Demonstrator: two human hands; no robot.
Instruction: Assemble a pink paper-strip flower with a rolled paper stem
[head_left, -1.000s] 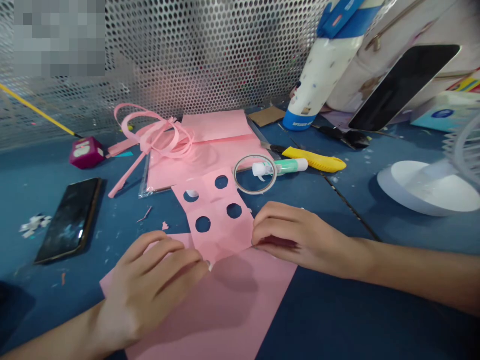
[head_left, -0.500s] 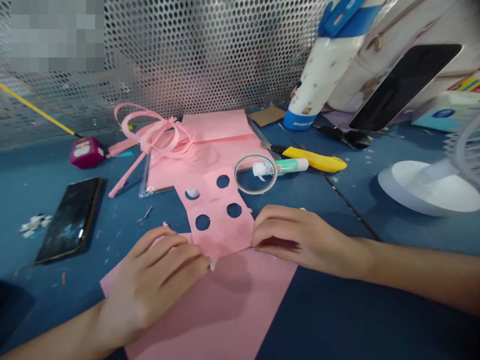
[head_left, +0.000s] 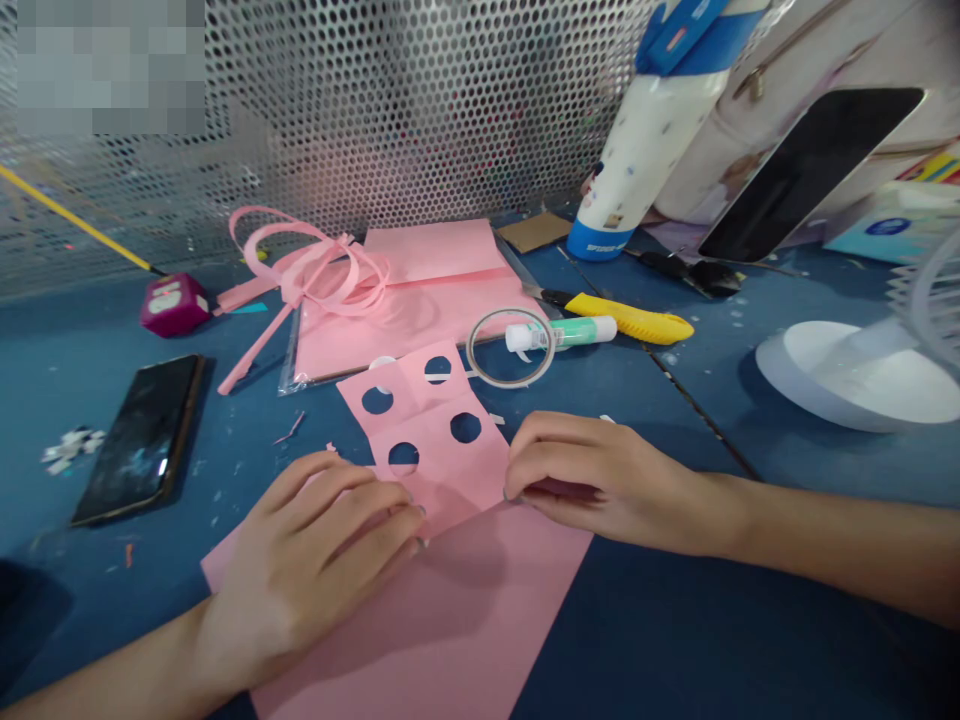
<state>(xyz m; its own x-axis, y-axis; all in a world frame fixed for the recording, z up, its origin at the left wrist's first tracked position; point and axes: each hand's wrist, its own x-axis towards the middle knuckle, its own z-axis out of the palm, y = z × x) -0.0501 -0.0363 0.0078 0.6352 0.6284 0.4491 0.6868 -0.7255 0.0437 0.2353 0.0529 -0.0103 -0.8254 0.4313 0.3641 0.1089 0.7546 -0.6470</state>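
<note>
A pink paper sheet (head_left: 465,620) lies on the blue table in front of me. Its far part (head_left: 431,425), punched with several round holes, is folded up and leans away from me. My left hand (head_left: 315,560) rests on the sheet with fingers bent, its fingertips pinching the paper at the fold's left end. My right hand (head_left: 592,480) is closed, thumb and fingers pinching the fold's right end.
A tape ring (head_left: 510,347), a glue tube (head_left: 562,333) and a yellow knife (head_left: 630,320) lie beyond the paper. More pink sheets (head_left: 427,280) and curled strips (head_left: 300,265) sit at the back. A phone (head_left: 139,435) lies left; a white fan base (head_left: 855,375) stands right.
The holed flap has tipped further away from me and lies lower. Both hands stayed at the fold, the left fingers creeping slightly right.
</note>
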